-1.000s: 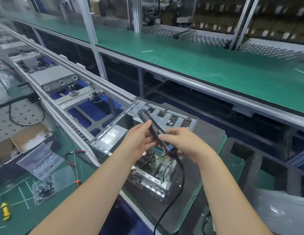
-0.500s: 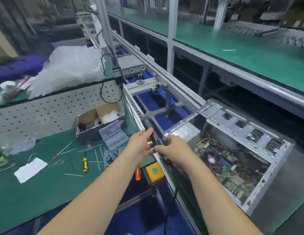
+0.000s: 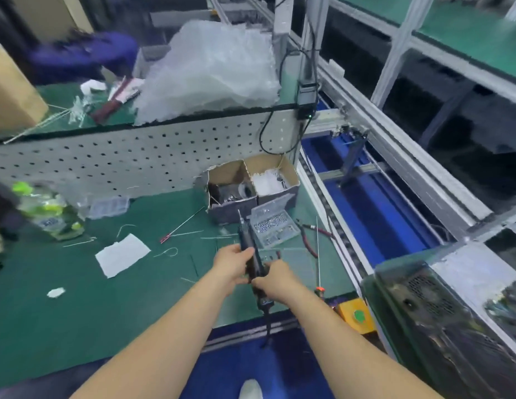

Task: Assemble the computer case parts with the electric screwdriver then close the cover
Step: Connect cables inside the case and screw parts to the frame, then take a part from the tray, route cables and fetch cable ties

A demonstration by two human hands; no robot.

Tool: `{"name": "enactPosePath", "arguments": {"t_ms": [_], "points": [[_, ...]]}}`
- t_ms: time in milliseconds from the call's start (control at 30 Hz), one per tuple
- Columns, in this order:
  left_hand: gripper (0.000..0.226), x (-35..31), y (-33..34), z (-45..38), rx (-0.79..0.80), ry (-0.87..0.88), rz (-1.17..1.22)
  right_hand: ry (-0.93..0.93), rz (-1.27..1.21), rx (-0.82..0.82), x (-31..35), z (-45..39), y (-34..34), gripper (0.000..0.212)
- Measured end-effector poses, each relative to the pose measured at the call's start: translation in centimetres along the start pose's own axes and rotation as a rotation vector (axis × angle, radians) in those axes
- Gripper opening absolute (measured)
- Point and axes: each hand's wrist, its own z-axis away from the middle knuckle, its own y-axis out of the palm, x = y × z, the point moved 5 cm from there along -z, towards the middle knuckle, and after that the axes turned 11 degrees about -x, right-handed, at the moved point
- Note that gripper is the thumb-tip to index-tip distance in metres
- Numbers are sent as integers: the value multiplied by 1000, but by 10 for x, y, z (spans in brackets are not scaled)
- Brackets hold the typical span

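Electric screwdriver (image 3: pixel 251 254) sits in both my hands at the centre of the head view, bit pointing up toward the clear screw box (image 3: pixel 272 226) just beyond its tip. My left hand (image 3: pixel 232 264) curls round the upper barrel, thumb and fingers closed on it; my right hand (image 3: pixel 275 279) grips the lower end, where the black cord (image 3: pixel 266 326) drops off the edge of the green bench (image 3: pixel 78 298). It looks like a slim, rigid, fairly light tool with a smooth plastic body, so I judge the best hold is mid-barrel, with the right hand low enough to keep the trailing cord from tugging the bit off line. The bit itself is thin and, through the blur, I can't quite tell whether a screw sits on it.

Computer case (image 3: pixel 452 312) lies at the lower right of the frame on the conveyor (image 3: pixel 380 174), well apart from my hands. It is stiff sheet metal with perforated panels, probably heavy and sharp at its edges, so I would handle it by the frame rails, not the thin panels. Its cover does not look closed yet.
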Motion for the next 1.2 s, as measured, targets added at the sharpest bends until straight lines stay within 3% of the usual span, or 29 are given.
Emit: {"name": "enactPosePath", "arguments": {"t_ms": [233,400,533,733,800,900,1067,1200], "points": [[24,29,-17,-80,-138,59,-175,47,108,14,10,-51,64,25],[18,43,-17,-109,-227,134,-308,89,148,32,5,-74,87,23],[27,45,-17,-109,-233,199,-507,53,141,-12,5,-75,98,35],[38,5,-2,-75,-274,309,-508,75,-5,-42,-1,-62,57,46],[36,-26,25,-49,-220,435,-430,97,-58,-80,-15,-55,21,33],[18,-72,89,10,-29,601,-329,136,-153,-188,-41,-32,-57,29],[13,-105,227,166,391,792,-240,155,-291,-552,-127,63,-220,18],[16,-93,316,296,642,979,-284,239,-403,-810,-218,166,-304,17]]}}
